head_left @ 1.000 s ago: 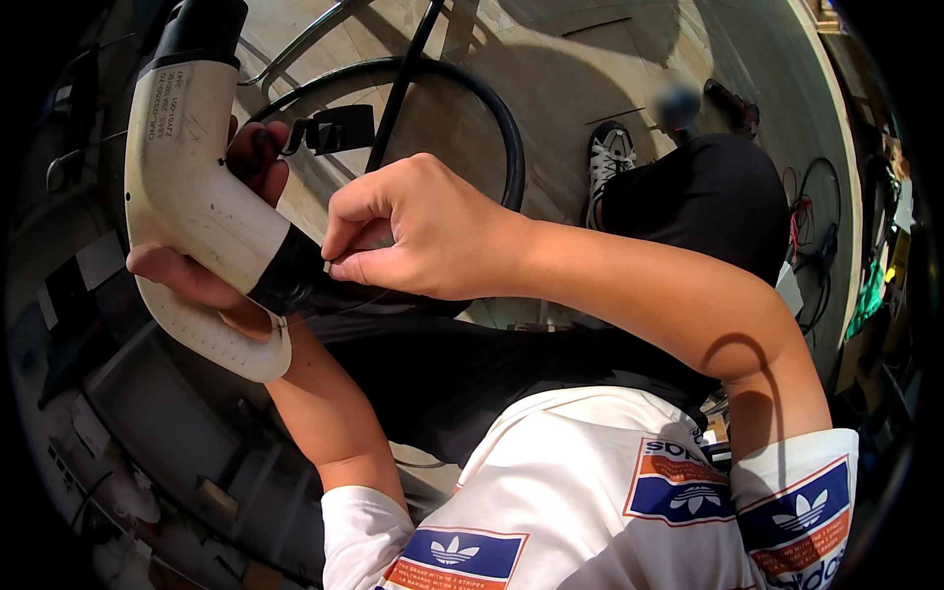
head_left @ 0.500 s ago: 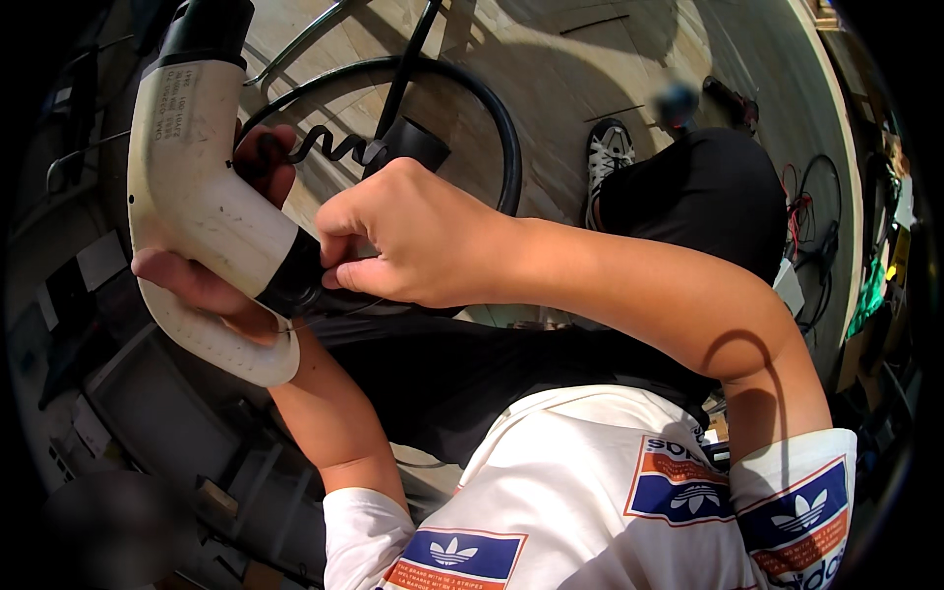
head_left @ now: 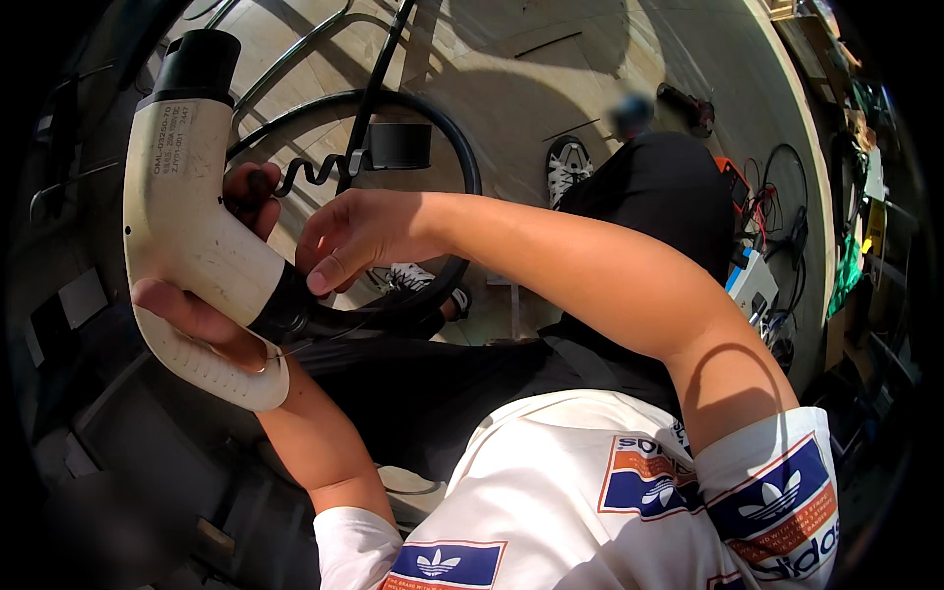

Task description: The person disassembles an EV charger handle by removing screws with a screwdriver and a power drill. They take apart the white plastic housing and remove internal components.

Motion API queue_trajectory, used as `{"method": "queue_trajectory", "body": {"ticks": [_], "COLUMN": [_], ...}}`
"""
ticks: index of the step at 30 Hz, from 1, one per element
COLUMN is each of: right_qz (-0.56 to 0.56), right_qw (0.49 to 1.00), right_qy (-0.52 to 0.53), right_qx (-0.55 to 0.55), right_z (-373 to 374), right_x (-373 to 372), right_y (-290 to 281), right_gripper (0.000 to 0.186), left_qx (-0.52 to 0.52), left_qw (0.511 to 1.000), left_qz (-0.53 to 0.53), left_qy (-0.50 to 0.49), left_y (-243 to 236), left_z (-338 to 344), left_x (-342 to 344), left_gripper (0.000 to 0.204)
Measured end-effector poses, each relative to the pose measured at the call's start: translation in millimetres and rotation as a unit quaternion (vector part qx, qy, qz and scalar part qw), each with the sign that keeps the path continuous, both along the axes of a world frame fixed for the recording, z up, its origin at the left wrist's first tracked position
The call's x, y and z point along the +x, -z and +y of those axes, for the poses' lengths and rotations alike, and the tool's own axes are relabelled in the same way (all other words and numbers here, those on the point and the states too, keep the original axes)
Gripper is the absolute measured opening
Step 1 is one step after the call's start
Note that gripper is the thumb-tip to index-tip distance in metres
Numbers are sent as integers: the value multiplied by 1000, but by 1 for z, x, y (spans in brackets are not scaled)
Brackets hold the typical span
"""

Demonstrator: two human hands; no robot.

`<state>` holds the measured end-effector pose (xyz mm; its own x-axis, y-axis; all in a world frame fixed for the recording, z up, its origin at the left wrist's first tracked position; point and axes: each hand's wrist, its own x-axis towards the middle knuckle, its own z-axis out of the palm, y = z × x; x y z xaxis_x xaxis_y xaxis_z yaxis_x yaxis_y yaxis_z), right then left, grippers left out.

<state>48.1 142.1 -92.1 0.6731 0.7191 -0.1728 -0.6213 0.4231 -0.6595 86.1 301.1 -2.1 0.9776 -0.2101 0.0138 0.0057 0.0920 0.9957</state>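
A white and black electric-car charging gun (head_left: 177, 236) is tilted at the left, its black plug end (head_left: 197, 64) pointing up and away. My left hand (head_left: 197, 315) is closed round its looped handle, with more fingertips showing past the gun's inner bend. At the black collar (head_left: 280, 305), my right hand (head_left: 349, 236) has thumb and fingers drawn together; whatever is between them is hidden. A thin wire or thread (head_left: 329, 339) runs near the collar. A black round cap (head_left: 400, 146) hangs on a coiled black tether (head_left: 320, 172) beyond my right hand.
A thick black cable (head_left: 470, 177) loops over the tiled floor beside a metal tube frame (head_left: 290, 64). Red and black leads (head_left: 762, 211) and a white box (head_left: 752, 287) lie right of my knee. Beyond it is a dark power tool (head_left: 685, 108).
The charging gun sits lower in view, and the black cap has swung side-on. My right hand has shifted left against the collar, with its fingers a little looser.
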Motion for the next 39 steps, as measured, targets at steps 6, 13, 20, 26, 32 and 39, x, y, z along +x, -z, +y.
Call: {"method": "queue_trajectory", "body": {"ticks": [6,13,20,26,32,39], "right_qz": [-117,-212,193,65,121,6], "right_qw": [941,803,699,389,652,603], "right_qy": [29,46,99,100,95,349], "right_qx": [-315,-554,-681,-914,-743,-717], "right_z": [-43,-264,-491,-449,-481,-460], "right_x": [-11,22,-61,-136,-135,-69], "right_y": [-58,-115,202,351,311,149], "right_gripper": [51,27,64,63,39,43], "left_qx": [7,37,35,42,133,94], "left_qw": [1000,995,994,990,964,976], "left_qz": [9,33,71,81,79,40], "left_qy": [-18,-92,-80,-105,-218,-195], "left_y": [-10,-11,12,25,18,6], "left_z": [-17,-9,6,-11,-47,-33], "left_x": [-3,-8,5,6,6,1], "left_gripper": [131,129,122,118,111,102]}}
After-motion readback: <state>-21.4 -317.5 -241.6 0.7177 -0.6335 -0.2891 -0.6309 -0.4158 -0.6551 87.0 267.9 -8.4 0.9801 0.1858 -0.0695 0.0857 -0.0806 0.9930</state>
